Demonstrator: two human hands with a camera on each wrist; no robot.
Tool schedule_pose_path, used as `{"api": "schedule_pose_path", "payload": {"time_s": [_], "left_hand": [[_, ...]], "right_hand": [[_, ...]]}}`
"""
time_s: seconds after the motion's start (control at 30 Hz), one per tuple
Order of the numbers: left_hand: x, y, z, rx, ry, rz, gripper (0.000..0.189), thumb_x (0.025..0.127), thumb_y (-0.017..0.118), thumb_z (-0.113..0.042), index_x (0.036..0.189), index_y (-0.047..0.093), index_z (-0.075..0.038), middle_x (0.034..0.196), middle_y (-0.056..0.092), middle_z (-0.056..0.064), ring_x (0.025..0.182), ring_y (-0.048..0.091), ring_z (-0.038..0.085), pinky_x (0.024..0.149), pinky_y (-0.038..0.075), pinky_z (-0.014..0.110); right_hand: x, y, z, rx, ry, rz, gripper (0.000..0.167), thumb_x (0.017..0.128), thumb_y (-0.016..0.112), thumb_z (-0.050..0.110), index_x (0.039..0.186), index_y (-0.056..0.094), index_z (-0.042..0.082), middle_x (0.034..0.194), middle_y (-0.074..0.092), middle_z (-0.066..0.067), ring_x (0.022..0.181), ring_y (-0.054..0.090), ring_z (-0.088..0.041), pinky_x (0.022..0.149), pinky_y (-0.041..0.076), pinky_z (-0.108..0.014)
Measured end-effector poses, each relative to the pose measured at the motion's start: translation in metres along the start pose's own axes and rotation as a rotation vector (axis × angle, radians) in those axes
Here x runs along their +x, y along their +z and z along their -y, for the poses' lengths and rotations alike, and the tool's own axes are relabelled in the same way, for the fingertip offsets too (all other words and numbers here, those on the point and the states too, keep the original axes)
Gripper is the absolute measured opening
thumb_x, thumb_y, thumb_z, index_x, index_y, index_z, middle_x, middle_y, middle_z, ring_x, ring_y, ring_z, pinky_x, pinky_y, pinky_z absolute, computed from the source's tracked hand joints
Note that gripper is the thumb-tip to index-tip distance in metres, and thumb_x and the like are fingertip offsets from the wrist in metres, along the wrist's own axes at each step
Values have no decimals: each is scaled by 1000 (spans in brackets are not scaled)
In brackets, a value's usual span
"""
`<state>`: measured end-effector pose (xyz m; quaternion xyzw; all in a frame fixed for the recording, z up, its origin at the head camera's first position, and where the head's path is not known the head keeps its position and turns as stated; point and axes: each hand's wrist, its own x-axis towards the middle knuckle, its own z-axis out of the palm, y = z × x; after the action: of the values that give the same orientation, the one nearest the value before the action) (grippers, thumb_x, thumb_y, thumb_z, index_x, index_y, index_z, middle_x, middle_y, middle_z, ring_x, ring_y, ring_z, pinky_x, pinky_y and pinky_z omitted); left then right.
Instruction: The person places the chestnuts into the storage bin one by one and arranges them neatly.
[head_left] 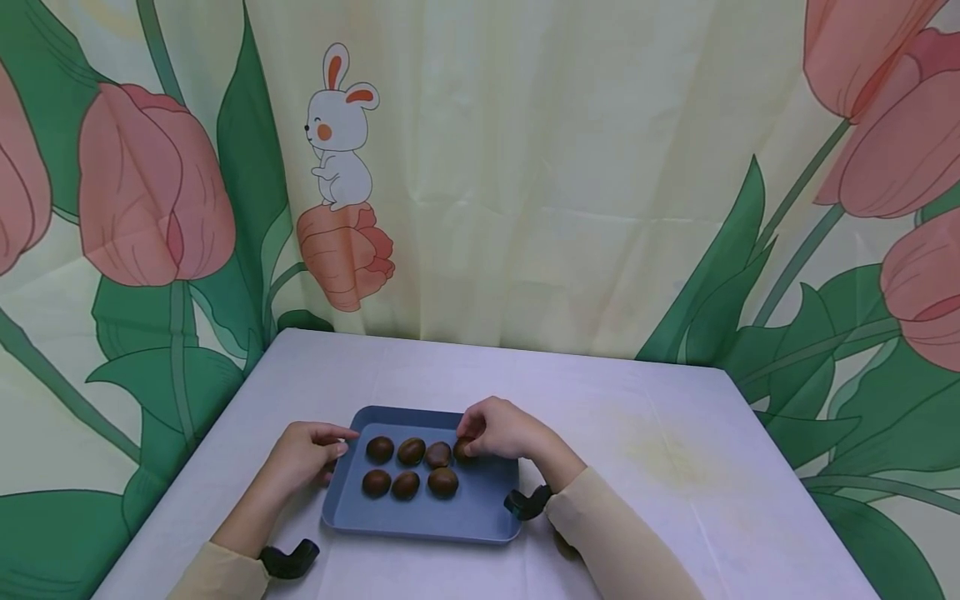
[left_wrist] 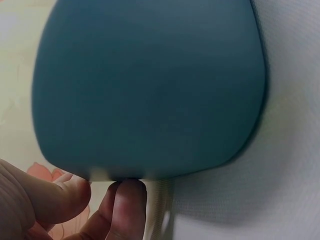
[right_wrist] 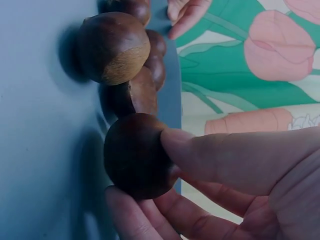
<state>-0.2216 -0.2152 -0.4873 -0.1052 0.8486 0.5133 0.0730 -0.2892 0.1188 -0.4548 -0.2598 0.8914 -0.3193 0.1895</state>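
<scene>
In the head view a blue-grey tray (head_left: 420, 522) lies on the table, holding several brown chestnuts in two rows. My right hand (head_left: 504, 433) is over the tray's right half, pinching a chestnut (right_wrist: 137, 157) between thumb and fingers at the end of the far row. Close by in the right wrist view is another chestnut (right_wrist: 115, 47) with a pale base. My left hand (head_left: 303, 454) is at the tray's left edge, its extended fingers touching the rim. The left wrist view shows the tray close up, with the left fingertips (left_wrist: 129, 205) against its edge.
A white cloth covers the table (head_left: 660, 417). Beneath the right forearm, a brownish round thing (head_left: 565, 546) is mostly hidden by the sleeve. A curtain (head_left: 525, 183) printed with tulips and a rabbit hangs behind the table. Black wrist devices (head_left: 289, 559) sit at both cuffs.
</scene>
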Motion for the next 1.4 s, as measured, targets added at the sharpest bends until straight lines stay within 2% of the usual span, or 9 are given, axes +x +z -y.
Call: {"api": "schedule_pose_path", "payload": {"time_s": [0.2, 1.07, 1.4], "left_hand": [[1, 0, 0, -3, -1, 3, 25, 101, 69, -2, 124, 80, -5, 121, 74, 19, 82, 62, 21, 63, 57, 33], [0, 0, -1, -3, -9, 2, 26, 101, 69, -2, 125, 79, -5, 118, 74, 18, 81, 63, 20, 63, 57, 33], [0, 0, -1, -8, -12, 7, 27, 102, 68, -2, 126, 79, -5, 121, 74, 19, 83, 64, 21, 64, 57, 33]], "right_hand": [[0, 2, -3, -15, 16, 14, 15, 89, 84, 4, 100, 81, 14, 90, 76, 4, 86, 67, -13, 86, 57, -38], [0, 3, -6, 60, 1, 64, 24, 91, 76, -5, 106, 81, 12, 101, 80, 0, 93, 70, -15, 94, 60, -44], [-4, -2, -5, 72, 16, 46, 27, 90, 73, -7, 108, 81, 11, 101, 79, -2, 92, 69, -16, 88, 59, -38]]}}
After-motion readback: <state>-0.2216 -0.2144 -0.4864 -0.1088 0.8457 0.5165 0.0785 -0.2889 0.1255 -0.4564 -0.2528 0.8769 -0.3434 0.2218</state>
